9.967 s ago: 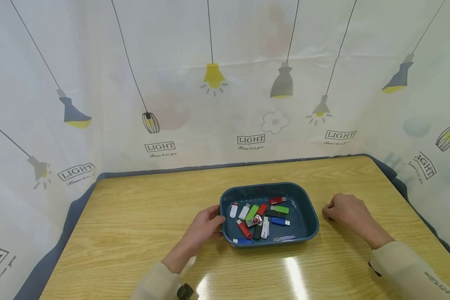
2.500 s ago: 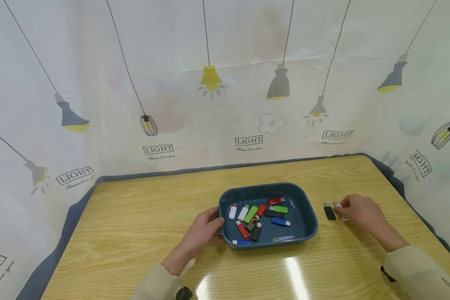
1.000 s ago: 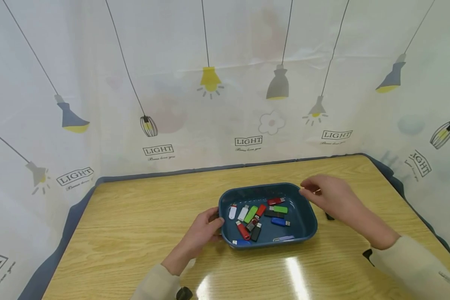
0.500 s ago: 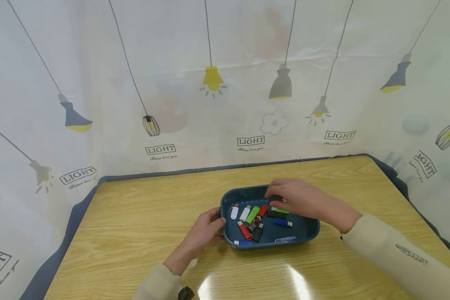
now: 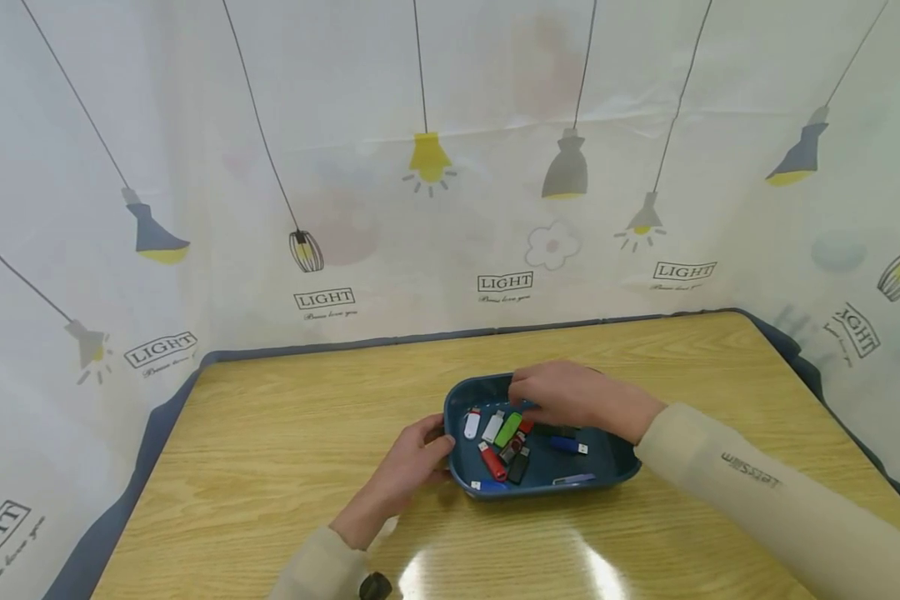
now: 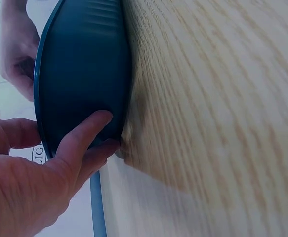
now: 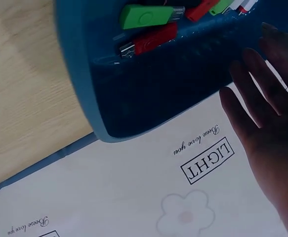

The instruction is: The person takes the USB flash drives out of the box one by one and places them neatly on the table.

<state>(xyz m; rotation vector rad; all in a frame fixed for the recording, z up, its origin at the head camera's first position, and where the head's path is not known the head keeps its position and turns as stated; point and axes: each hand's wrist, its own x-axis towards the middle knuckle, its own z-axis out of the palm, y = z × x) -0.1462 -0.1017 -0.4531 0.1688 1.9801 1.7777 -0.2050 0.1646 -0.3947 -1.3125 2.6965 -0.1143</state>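
Observation:
A dark blue tray (image 5: pixel 525 494) holds several USB sticks, among them a green one (image 5: pixel 507 429), a red one (image 5: pixel 492 462), a white one (image 5: pixel 472 423) and a blue one (image 5: pixel 568 446). My left hand (image 5: pixel 412 457) grips the tray's left end; in the left wrist view, the fingers of that hand (image 6: pixel 40 182) press on the outer wall (image 6: pixel 84 64), thumb at the rim. My right hand (image 5: pixel 562 393) is over the tray's back part, covering some sticks. In the right wrist view this hand (image 7: pixel 277 118) has loosely extended fingers, with nothing visibly held.
The wooden table (image 5: pixel 285 433) spreads around the tray. A white curtain (image 5: pixel 390 250) printed with lamps hangs behind its back edge. My right sleeve (image 5: pixel 742 475) crosses the table to the right of the tray and hides part of it.
My right hand has left the white stick it touched beside a black one on the table and moved left over the tray. My sleeve now hides that spot. My left hand has kept its grip.

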